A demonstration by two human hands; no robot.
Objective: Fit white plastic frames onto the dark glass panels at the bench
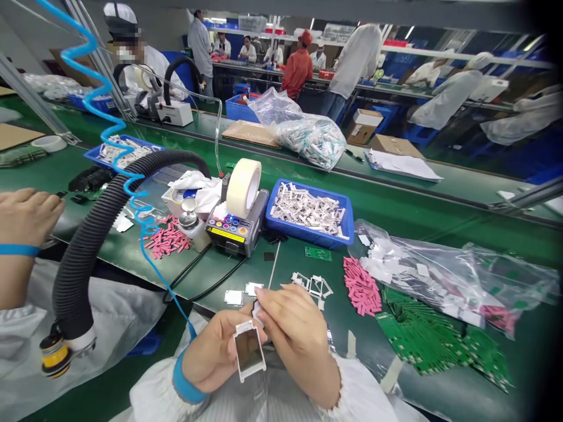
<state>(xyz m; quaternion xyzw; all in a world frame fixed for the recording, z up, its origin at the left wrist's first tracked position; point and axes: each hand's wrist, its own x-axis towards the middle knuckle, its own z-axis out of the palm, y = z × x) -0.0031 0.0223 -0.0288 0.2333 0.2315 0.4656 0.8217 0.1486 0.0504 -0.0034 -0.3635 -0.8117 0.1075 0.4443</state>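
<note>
My left hand (211, 350), with a blue strap at the wrist, grips a small display screen in a white plastic frame (250, 350). The screen's dark face is turned toward me. My right hand (297, 328) is closed, its fingertips meeting the left hand's just above the frame. Between them shows a small whitish piece with a dark edge, too covered to name. On the bench just beyond my hands lie two flat white pieces (234, 297) and several loose white frames (314, 285).
A tape dispenser (237, 225) stands ahead, beside a blue bin (308, 234) of white frames. Pink strips (360, 287) and green circuit boards (435, 337) lie right. A black hose (83, 252) and coiled blue cord (94, 97) cross the left, near a co-worker's hand (26, 217).
</note>
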